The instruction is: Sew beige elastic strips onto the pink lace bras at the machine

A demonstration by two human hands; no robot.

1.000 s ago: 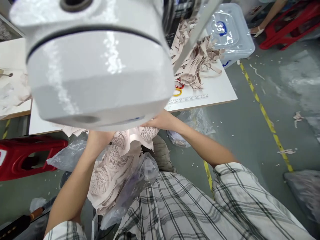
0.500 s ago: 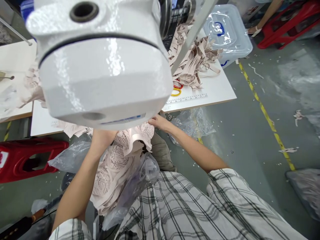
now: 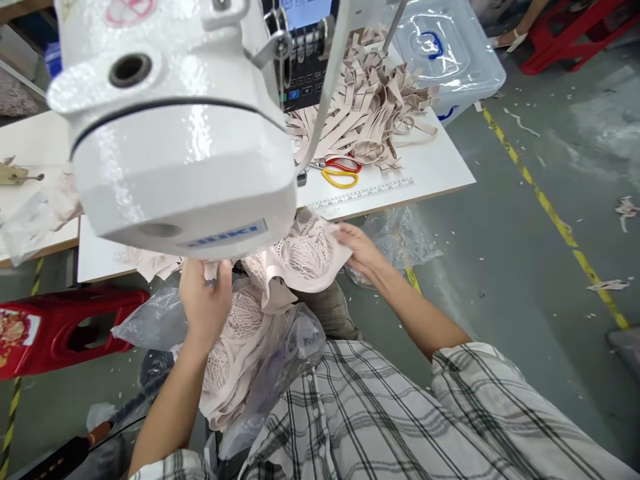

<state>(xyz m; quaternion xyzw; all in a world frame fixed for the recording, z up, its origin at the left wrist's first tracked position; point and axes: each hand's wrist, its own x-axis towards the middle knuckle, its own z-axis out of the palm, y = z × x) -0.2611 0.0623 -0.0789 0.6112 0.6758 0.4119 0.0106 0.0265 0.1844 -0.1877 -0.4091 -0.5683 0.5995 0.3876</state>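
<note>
A pale pink lace bra (image 3: 307,257) is stretched out below the head of a white sewing machine (image 3: 195,173). My right hand (image 3: 361,248) pinches its right edge, beside the cup. Pink fabric shows between the thumb and fingers of my left hand (image 3: 204,300), which are closed at the bra's left side; the machine head hides their tips. Beneath the held bra, a stack of similar lace bras (image 3: 217,370) lies at my lap, with a clear plastic bag (image 3: 280,373) around its right side.
Pink fabric straps (image 3: 370,100) are heaped on the white table (image 3: 445,170). Scissors with red and yellow handles (image 3: 341,175) lie near a printed ruler (image 3: 363,193). A clear lidded box (image 3: 450,53) stands behind. To the left is a red stool (image 3: 60,327).
My right hand has moved right and outward, drawing the bra out from under the machine head so a cup shows. My left hand shows more fully. The view has shifted.
</note>
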